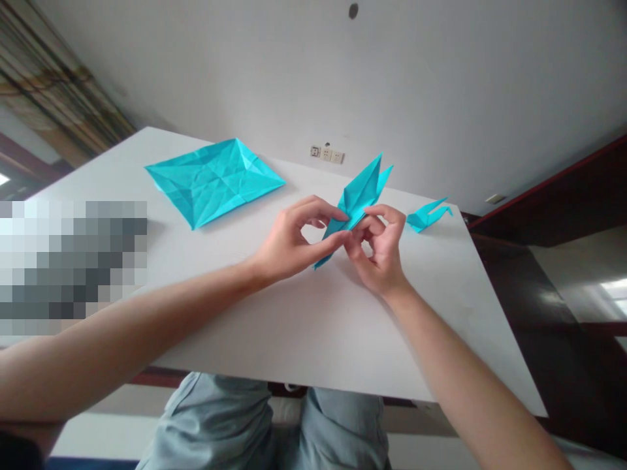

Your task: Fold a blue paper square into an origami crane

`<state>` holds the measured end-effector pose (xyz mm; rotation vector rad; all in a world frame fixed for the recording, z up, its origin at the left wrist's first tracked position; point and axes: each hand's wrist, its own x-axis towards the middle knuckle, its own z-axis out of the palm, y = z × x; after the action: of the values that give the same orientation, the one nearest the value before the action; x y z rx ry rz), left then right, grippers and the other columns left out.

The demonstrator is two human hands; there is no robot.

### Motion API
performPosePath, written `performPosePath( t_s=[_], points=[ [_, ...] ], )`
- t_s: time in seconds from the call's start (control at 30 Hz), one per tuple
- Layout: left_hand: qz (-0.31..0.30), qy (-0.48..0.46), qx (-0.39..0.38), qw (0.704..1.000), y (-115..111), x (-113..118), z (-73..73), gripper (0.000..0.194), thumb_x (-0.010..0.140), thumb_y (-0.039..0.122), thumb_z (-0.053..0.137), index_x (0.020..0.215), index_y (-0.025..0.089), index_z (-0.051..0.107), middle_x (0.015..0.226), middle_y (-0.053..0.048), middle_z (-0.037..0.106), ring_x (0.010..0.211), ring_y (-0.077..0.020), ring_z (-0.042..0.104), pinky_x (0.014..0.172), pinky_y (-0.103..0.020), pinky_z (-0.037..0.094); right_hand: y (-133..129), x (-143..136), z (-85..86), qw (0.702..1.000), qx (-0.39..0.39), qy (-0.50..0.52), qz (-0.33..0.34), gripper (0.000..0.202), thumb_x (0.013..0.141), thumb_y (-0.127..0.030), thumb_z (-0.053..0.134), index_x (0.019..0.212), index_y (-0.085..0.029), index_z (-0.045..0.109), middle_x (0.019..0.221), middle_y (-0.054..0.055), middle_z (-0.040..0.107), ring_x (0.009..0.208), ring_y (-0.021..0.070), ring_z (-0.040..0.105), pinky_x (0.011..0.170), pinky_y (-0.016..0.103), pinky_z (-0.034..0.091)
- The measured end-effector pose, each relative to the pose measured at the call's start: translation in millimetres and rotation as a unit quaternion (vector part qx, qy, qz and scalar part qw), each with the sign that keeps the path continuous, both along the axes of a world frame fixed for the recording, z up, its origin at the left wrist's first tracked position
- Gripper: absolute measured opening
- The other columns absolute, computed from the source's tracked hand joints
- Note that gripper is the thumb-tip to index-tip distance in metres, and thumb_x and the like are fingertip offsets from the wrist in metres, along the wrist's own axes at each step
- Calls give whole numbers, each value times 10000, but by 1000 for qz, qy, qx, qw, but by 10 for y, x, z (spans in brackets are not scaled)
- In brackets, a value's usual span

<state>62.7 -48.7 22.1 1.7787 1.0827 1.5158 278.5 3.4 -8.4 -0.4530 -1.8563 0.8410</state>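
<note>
Between my two hands is a folded piece of turquoise origami paper (361, 186), held above the white table with two pointed flaps sticking up and a narrow tip pointing down to the left. My left hand (298, 238) pinches its lower left part between thumb and fingers. On the right side, my right hand (379, 245) grips the lower edge, its fingers curled and its thumb close to my left thumb tip. Parts of the lower folds are hidden behind the fingers.
A creased, unfolded turquoise sheet (215, 179) lies at the back left of the white table (313, 333). A small finished paper crane (425, 217) stands near the back right corner. A pixelated area covers the left side. Wall sockets (326, 155) sit behind the table.
</note>
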Motion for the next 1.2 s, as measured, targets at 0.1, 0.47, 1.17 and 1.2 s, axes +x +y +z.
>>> performPosePath(
  t_s=[0.1,0.47,1.17,1.2],
  points=[
    [-5,-25,-10,1000,-5,2,-17,415,971,539,1060,1153,227,856,1201,-94,906,1098,-242,851,1039,-382,670,-8,-6,6,1000,-22,12,5,551,1174,-645,793,1500,-418,410,988,-48,670,758,199,617,736,399,570],
    [1,1,-29,1000,9,-20,-31,582,873,672,1110,1040,234,766,1078,-64,867,1015,-232,806,996,-381,667,24,31,-41,1000,-11,-3,12,538,1160,-734,775,1404,-381,451,1009,-32,632,758,188,605,706,382,572],
    [-8,12,-1,1000,40,-23,-56,167,1030,371,873,1053,221,803,1071,-67,903,995,-219,829,985,-369,662,27,44,-44,999,-14,16,31,386,1222,-568,705,1432,-383,439,973,-68,678,650,152,574,651,359,534],
    [-8,14,3,1000,52,-30,-67,162,1025,367,875,1053,221,810,1071,-68,906,995,-221,832,983,-373,667,28,42,-41,999,-8,11,31,393,1221,-551,714,1440,-382,434,987,-65,682,654,150,578,654,359,539]
  ],
)
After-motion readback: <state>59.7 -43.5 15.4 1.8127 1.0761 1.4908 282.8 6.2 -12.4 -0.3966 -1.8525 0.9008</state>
